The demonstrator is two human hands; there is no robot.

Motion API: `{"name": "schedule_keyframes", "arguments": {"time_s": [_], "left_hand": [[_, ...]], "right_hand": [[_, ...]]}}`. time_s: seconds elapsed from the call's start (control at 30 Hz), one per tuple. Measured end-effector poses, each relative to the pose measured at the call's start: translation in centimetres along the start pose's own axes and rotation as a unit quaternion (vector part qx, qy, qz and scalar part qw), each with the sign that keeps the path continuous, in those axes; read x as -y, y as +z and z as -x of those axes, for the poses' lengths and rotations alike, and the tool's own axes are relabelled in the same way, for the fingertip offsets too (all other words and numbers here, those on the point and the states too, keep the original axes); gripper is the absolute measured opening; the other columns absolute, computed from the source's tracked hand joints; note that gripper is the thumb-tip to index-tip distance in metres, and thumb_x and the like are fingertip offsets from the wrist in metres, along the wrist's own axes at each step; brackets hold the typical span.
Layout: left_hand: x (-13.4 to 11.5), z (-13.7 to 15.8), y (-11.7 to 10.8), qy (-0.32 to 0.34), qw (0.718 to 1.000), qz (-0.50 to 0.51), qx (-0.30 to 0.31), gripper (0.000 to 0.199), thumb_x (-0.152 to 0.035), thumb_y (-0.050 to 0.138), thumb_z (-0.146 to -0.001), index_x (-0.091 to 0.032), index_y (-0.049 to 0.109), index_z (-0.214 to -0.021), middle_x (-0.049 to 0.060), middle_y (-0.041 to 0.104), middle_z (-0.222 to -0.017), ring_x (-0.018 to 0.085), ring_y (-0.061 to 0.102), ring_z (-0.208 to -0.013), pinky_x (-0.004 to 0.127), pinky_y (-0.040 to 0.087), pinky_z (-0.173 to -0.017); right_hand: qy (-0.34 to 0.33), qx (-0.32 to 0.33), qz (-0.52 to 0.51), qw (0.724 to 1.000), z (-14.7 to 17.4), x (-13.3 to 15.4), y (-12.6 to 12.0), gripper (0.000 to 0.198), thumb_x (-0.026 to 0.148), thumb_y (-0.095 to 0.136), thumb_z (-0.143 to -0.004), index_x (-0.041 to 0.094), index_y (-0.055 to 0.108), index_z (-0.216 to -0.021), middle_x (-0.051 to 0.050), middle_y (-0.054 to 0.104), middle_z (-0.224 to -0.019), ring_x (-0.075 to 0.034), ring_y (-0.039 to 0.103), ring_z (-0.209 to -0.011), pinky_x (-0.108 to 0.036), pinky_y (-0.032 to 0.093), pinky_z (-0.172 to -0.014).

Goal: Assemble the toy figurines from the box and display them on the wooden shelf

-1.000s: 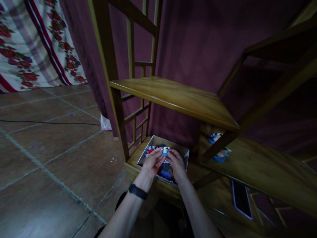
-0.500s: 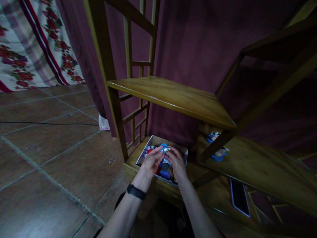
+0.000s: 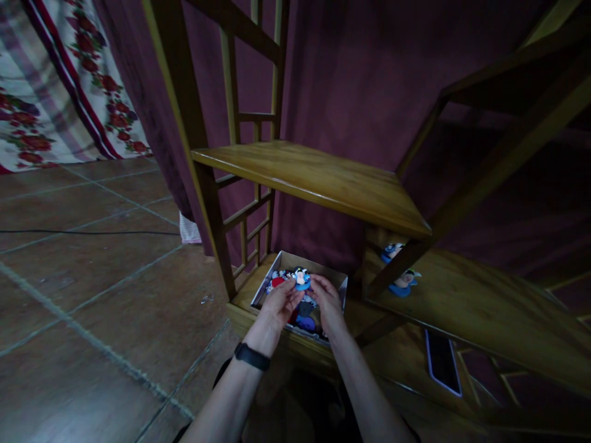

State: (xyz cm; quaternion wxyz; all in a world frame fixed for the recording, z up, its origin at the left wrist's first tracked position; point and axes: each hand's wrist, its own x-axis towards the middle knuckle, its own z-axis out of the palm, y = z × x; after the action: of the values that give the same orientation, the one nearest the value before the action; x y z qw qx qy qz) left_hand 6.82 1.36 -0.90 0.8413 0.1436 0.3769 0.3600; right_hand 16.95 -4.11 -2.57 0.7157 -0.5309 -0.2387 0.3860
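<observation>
A small blue-and-white toy figurine [image 3: 302, 277] with a round blue base is held upright above a box [image 3: 325, 269]. My left hand [image 3: 279, 303], with a dark band on its wrist, grips the figurine's left side between thumb and fingers. The fingertips of my right hand [image 3: 327, 298] close on the right edge of its base. Several small colourful toys fill the box beneath, among them a purple piece [image 3: 305, 323] and a red piece [image 3: 277, 282]. My hands partly hide these toys.
The box sits on the low level of a wooden shelf unit, under a higher shelf board [image 3: 314, 175]. Similar figurines, one a blue-based figurine [image 3: 402, 283], stand on the board to the right. A phone [image 3: 443, 362] lies lower right. A black cable [image 3: 92, 232] crosses the tiled floor.
The figurine has turned from lying tilted between my fingers to standing upright, its front showing. My hands stay over the box. The view has shifted slightly.
</observation>
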Motion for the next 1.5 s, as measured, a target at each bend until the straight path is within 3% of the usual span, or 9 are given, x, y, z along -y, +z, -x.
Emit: {"name": "schedule_keyframes", "arguments": {"time_s": [0.4,0.57,0.67,0.87,1.17,1.5], "left_hand": [[0.1,0.0,0.4,0.0,1.0,0.019,0.019,0.01,-0.002,0.052,-0.081,-0.007,0.059,-0.082,0.01,0.067,-0.072,0.013,0.065,-0.06,0.021,0.057,-0.06],[-0.1,0.1,0.5,-0.012,0.999,0.042,0.006,0.011,-0.004,0.049,-0.083,-0.008,0.059,-0.084,0.007,0.066,-0.067,0.011,0.065,-0.056,0.02,0.057,-0.057],[-0.3,0.3,0.6,-0.02,0.998,0.066,0.011,0.012,-0.003,0.049,-0.083,-0.008,0.059,-0.085,0.007,0.066,-0.067,0.01,0.064,-0.055,0.019,0.057,-0.056],[-0.4,0.6,0.6,-0.022,0.996,0.081,0.03,0.013,-0.001,0.049,-0.082,-0.009,0.06,-0.081,0.006,0.066,-0.069,0.01,0.065,-0.057,0.018,0.056,-0.056],[-0.4,0.4,0.3,0.019,0.999,0.043,0.006,0.01,-0.001,0.053,-0.08,-0.009,0.06,-0.078,0.007,0.066,-0.068,0.011,0.064,-0.058,0.02,0.056,-0.058],[-0.6,0.7,0.4,0.017,0.999,0.047,0.012,0.01,-0.001,0.056,-0.078,-0.008,0.062,-0.081,0.007,0.067,-0.069,0.012,0.066,-0.057,0.019,0.056,-0.055]], "right_hand": [[-0.013,0.004,0.029,0.999,-0.1,0.4,-0.2,0.024,0.039,0.065,-0.07,0.023,0.068,-0.087,-0.002,0.067,-0.097,-0.019,0.06,-0.088,-0.028,0.049,-0.074],[-0.107,0.022,0.164,0.98,0.1,0.6,0.0,0.021,0.04,0.057,-0.077,0.026,0.068,-0.087,0.0,0.067,-0.09,-0.019,0.058,-0.088,-0.03,0.045,-0.084],[-0.175,0.04,0.217,0.959,0.7,1.4,0.3,0.019,0.036,0.054,-0.08,0.029,0.068,-0.09,-0.001,0.065,-0.097,-0.019,0.056,-0.095,-0.03,0.041,-0.09],[-0.226,0.081,0.269,0.933,2.1,2.8,0.7,0.023,0.028,0.053,-0.082,0.031,0.067,-0.099,-0.002,0.063,-0.107,-0.02,0.055,-0.102,-0.03,0.037,-0.094],[-0.175,0.048,0.264,0.947,0.7,1.2,-0.2,0.02,0.031,0.051,-0.081,0.032,0.065,-0.096,0.002,0.067,-0.094,-0.019,0.059,-0.091,-0.029,0.041,-0.084],[-0.165,0.05,0.27,0.947,0.2,0.5,-0.5,0.028,0.033,0.049,-0.082,0.027,0.063,-0.104,0.0,0.069,-0.099,-0.018,0.062,-0.091,-0.029,0.046,-0.084]]}}
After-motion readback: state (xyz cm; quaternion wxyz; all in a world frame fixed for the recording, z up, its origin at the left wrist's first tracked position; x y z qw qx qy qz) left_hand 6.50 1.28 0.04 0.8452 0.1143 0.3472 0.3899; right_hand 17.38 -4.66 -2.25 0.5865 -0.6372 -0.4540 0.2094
